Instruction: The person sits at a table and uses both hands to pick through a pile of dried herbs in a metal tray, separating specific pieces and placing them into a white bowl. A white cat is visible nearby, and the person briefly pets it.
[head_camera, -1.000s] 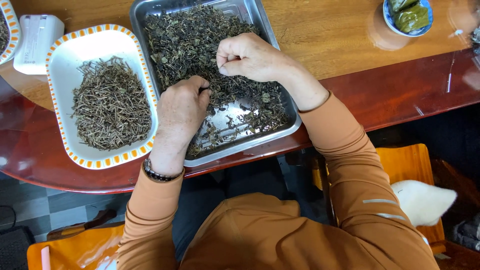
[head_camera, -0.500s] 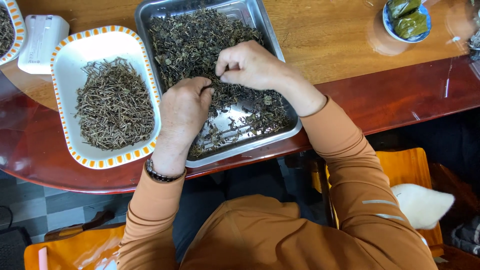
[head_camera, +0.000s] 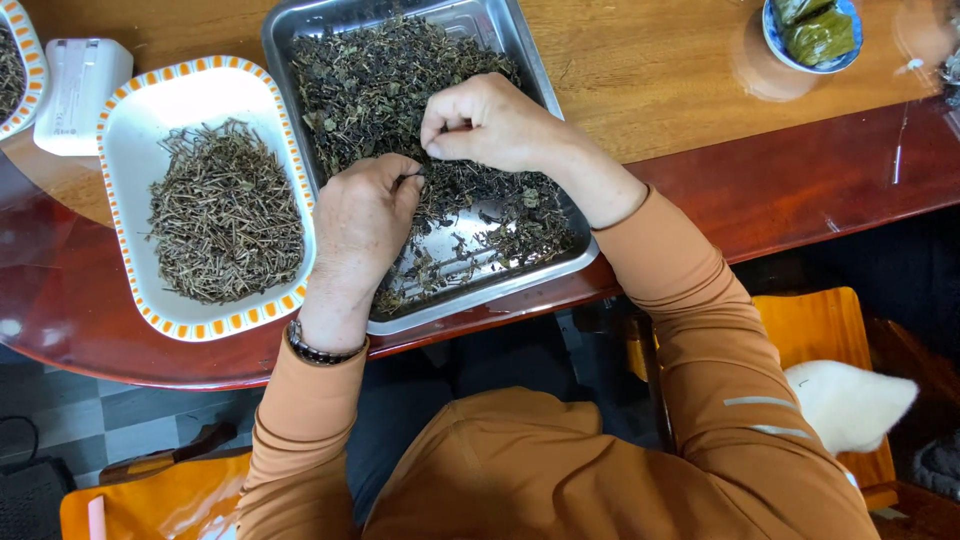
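Note:
A steel tray (head_camera: 520, 70) on the wooden table holds a heap of dried dark green leaves (head_camera: 385, 85). My left hand (head_camera: 355, 225) rests over the tray's near left side, fingertips pinched on a bit of the leaves. My right hand (head_camera: 490, 125) hovers over the tray's middle, thumb and fingers pinched together on a small piece. The two hands nearly meet. Left of the tray stands a white dish with an orange-patterned rim (head_camera: 130, 130), filled with thin brown stems (head_camera: 225, 215).
A white box (head_camera: 80, 95) lies at the far left by another patterned dish (head_camera: 25, 50). A small blue bowl with green wrapped items (head_camera: 815, 35) sits far right. The red table edge (head_camera: 800, 190) curves in front of me. An orange chair (head_camera: 820, 335) stands below.
Both hands stay over the tray with only small finger movements among the leaves; the view has shifted slightly.

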